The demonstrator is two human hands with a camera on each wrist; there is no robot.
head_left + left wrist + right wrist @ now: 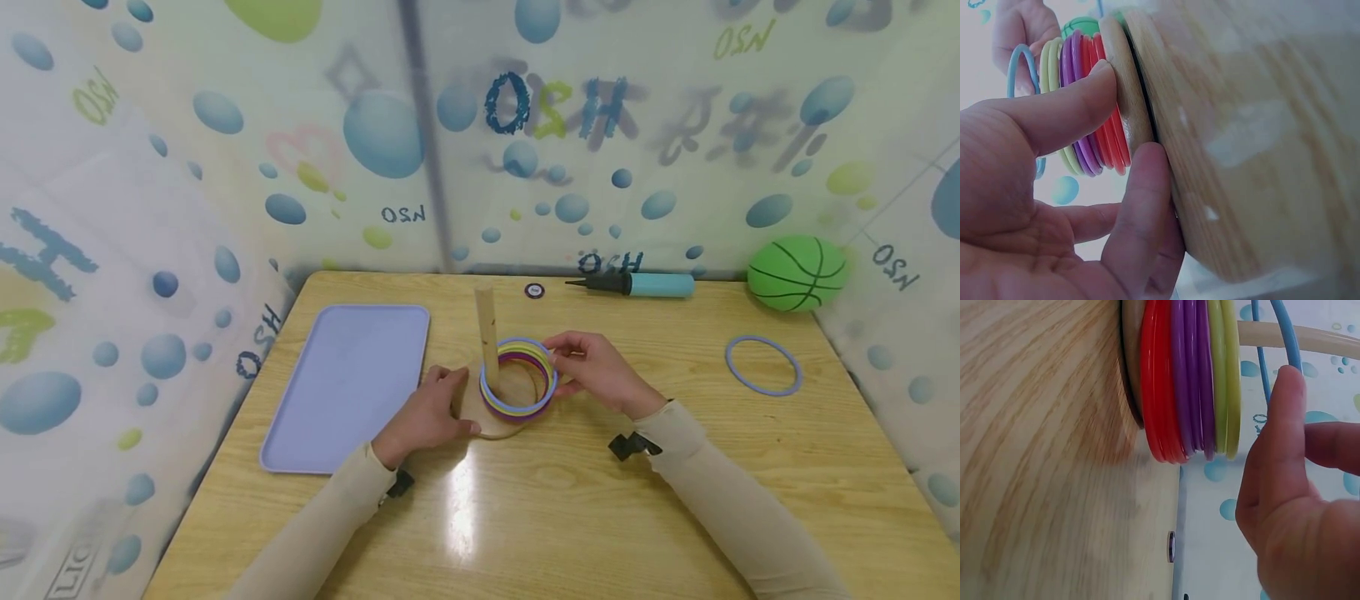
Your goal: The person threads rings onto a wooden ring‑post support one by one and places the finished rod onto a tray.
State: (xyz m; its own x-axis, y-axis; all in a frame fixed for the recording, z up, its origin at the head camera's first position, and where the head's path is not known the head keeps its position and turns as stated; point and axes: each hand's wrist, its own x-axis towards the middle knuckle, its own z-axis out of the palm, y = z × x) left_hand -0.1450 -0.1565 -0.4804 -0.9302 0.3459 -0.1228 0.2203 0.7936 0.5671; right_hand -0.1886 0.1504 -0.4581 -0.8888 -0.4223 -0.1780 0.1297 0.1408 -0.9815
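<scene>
A round wooden base carries an upright wooden post. My left hand holds the base's left edge, with the thumb and fingers apart along the rim. Stacked around the post on the base are red rings, purple rings and yellow rings. Above this stack my right hand pinches a blue ring by its right side. The post passes through that ring, and a gap shows between it and the yellow rings in both wrist views.
Another blue ring lies on the table at right. A lilac tray lies left. Along the back are a small dark disc, a blue hand pump and a green ball, before a patterned curtain.
</scene>
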